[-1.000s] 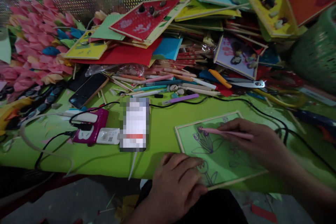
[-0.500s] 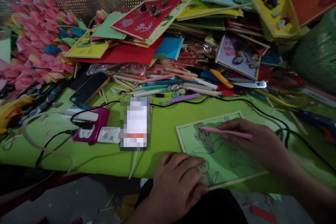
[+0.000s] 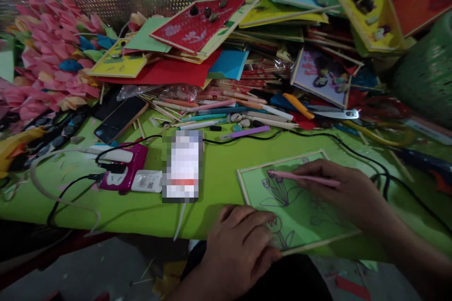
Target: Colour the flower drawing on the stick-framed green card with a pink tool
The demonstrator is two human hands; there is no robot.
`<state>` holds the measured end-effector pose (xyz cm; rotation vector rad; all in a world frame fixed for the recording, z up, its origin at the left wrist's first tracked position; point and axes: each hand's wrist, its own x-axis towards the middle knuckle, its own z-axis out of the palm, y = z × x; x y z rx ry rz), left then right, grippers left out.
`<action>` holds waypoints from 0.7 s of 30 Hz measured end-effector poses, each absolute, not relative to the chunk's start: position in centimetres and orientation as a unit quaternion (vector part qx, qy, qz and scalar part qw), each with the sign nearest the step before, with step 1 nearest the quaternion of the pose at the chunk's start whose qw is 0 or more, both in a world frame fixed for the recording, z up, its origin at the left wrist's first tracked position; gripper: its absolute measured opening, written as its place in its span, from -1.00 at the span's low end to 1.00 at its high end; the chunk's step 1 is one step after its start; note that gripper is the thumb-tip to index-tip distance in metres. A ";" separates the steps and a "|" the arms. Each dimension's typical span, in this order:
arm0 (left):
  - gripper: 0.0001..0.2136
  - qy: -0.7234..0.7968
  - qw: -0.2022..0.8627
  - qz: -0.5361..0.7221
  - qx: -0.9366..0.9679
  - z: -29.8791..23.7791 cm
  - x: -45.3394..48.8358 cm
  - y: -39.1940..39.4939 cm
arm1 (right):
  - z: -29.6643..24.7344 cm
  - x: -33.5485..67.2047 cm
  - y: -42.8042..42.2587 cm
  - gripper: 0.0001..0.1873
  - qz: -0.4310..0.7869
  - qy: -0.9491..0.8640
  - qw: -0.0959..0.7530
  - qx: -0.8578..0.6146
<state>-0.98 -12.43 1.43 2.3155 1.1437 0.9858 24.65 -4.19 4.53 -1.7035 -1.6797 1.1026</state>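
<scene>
In my right hand is a slim pink marker, held in a writing grip. Its tip meets a purple-outlined flower near the top left of a green drawing card. Thin wooden sticks frame the card, and more flower outlines show on it. My left hand holds the card's near left corner, fingers bent over the top and thumb by the front edge. That corner is hidden under the hand.
A phone with a blurred screen lies beside a magenta power strip. Black cable crosses the green table. Loose markers, scissors and framed cards crowd the back. Pink paper flowers are heaped left.
The marker tip has shifted very slightly on the flower. Both hands and the card otherwise keep their places.
</scene>
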 end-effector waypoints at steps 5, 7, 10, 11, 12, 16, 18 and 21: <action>-0.67 0.406 0.190 0.348 0.823 1.5 -1.0 -12.4 | 4.4 24.6 -4.2 -0.72 0.394 -0.626 0.252 -0.623; -0.68 0.405 0.189 0.348 0.824 1.5 -1.0 -12.4 | 4.3 24.6 -4.2 -0.71 0.393 -0.626 0.253 -0.624; -0.66 0.403 0.187 0.349 0.825 1.4 -1.1 -12.4 | 4.3 24.5 -4.2 -0.70 0.396 -0.623 0.255 -0.625; -0.65 0.403 0.187 0.348 0.825 1.5 -1.1 -12.4 | 4.3 24.5 -4.2 -0.70 0.398 -0.624 0.255 -0.623; -0.64 0.403 0.189 0.347 0.825 1.5 -1.1 -12.4 | 4.3 24.5 -4.2 -0.71 0.398 -0.624 0.254 -0.622; -0.62 0.408 0.190 0.348 0.823 1.7 -1.0 -12.3 | 4.5 24.6 -4.2 -0.73 0.395 -0.620 0.258 -0.627; -0.62 0.407 0.184 0.350 0.823 1.7 -1.0 -12.3 | 4.6 24.8 -4.4 -0.73 0.395 -0.614 0.267 -0.629; -0.63 0.403 0.183 0.343 0.829 1.7 -1.1 -12.3 | 4.4 25.2 -4.7 -0.72 0.395 -0.609 0.279 -0.628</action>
